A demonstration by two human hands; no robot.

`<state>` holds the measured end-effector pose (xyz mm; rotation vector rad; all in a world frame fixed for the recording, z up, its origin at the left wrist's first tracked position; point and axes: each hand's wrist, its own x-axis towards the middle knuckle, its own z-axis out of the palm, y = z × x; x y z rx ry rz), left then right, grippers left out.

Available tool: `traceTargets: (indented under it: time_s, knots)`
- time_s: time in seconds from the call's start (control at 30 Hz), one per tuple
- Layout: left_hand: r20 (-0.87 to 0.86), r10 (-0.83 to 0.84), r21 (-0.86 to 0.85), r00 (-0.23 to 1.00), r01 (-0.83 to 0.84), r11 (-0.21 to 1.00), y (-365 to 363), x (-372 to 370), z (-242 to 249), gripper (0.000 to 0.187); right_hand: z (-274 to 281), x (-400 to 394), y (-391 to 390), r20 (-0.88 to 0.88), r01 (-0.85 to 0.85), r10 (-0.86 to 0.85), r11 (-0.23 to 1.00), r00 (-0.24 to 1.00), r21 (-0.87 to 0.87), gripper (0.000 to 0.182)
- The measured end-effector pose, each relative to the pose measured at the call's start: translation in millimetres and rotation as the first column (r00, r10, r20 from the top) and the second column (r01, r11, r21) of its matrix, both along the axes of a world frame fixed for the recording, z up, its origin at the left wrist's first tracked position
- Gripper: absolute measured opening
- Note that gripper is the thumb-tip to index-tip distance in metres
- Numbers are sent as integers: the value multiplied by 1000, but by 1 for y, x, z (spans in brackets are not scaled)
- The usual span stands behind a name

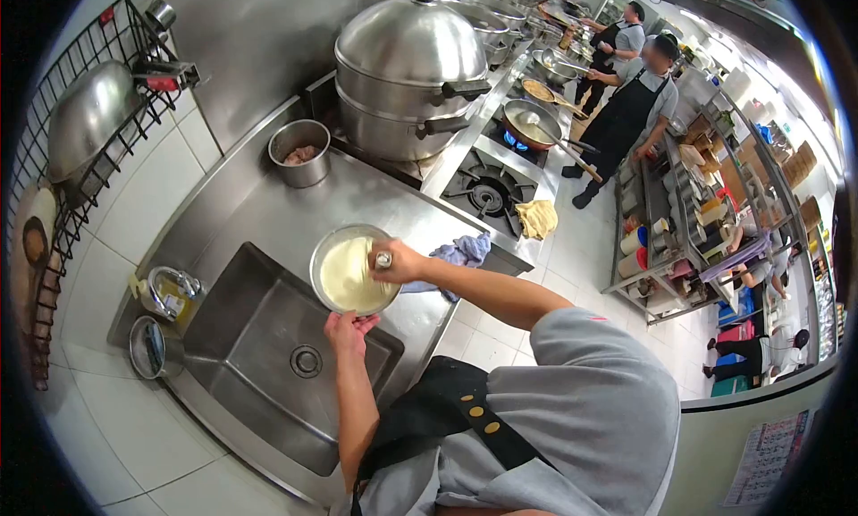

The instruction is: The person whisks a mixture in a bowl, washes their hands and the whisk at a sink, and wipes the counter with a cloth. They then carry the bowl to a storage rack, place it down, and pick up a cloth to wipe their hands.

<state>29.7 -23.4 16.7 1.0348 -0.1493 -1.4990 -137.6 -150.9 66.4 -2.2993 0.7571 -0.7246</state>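
Observation:
A round metal bowl [316, 288] of pale yellow liquid [349, 275] sits at the sink's edge. My left hand [350, 334] holds the bowl's near rim, thumb and fingers closed on it. Over the bowl's right side, my right hand [404, 261] is wrapped around what looks like a whisk [383, 260]; only its metal handle end shows clearly, and its lower part is mostly hidden by the hand and the liquid. A crumpled blue-grey cloth [465, 250] lies just right of my right hand.
The steel sink [259, 337] lies left and below the bowl. Behind are a metal pot [299, 172] with pinkish contents and a large lidded steamer [411, 60]. A yellow cloth [536, 219] rests by the burner [487, 194]. Another person [635, 105] stands at a pan over blue flame.

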Motion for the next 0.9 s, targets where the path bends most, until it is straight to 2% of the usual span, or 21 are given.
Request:
traceTargets:
  time_s: [0.03,0.1,0.13,0.23,0.27,0.37,0.4,0.43,0.5,0.6,0.63,0.67,0.7,0.77,0.8,0.83,0.9]
  knots:
    - [5,4,2,1000,-4,1000,2,0,0,16,6,-1,4,9,-3,1,977,1000,212,15]
    - [9,-5,4,1000,5,1000,2,2,-13,15,-3,-8,-12,70,284,-313,920,947,270,13]
    - [-2,10,14,1000,-10,1000,1,-2,-10,14,-1,-11,-20,106,311,-321,945,941,99,12]
    - [-3,50,23,999,-50,999,0,-1,-5,11,6,-3,-2,-10,1,1,989,1000,149,13]
    - [-4,53,25,999,-53,998,-1,-3,-6,10,12,-5,-1,0,21,-22,958,1000,287,13]
    - [7,47,32,999,-47,998,-2,-3,-8,9,-15,-16,-23,85,235,-248,962,965,137,14]
    - [6,64,26,998,-64,998,-5,-2,-6,9,-11,-13,-15,33,57,-56,997,998,-47,15]
    - [6,73,24,997,-73,997,-4,-4,-4,9,2,-9,-3,-45,-74,76,997,996,32,23]
    - [6,71,32,997,-71,997,-3,-7,-5,9,-1,-14,-6,16,104,-110,969,994,223,23]
    - [14,75,45,997,-75,996,-2,-5,-6,9,-13,-14,-12,201,342,-357,934,912,107,17]
    - [8,81,41,997,-81,996,-5,-8,-5,9,-12,-11,-7,116,157,-149,986,982,-62,15]
    - [6,84,46,996,-84,995,-5,-7,-5,9,-11,-12,-1,73,122,-136,978,988,166,14]
    - [5,74,41,997,-74,996,-5,-6,-5,10,6,-11,8,34,92,-114,917,993,387,14]
    - [6,51,36,999,-51,998,-2,-2,-5,10,-12,-17,-12,132,334,-391,886,911,320,12]
    - [15,64,45,998,-64,997,-2,-2,-5,11,-9,-14,-17,156,425,-453,886,878,183,14]
    - [23,70,51,997,-72,996,0,-4,-5,12,-11,-7,-13,170,293,-308,950,936,111,15]
    - [25,70,47,997,-71,996,-3,-9,-3,15,-13,4,-1,153,28,-19,998,988,-52,16]
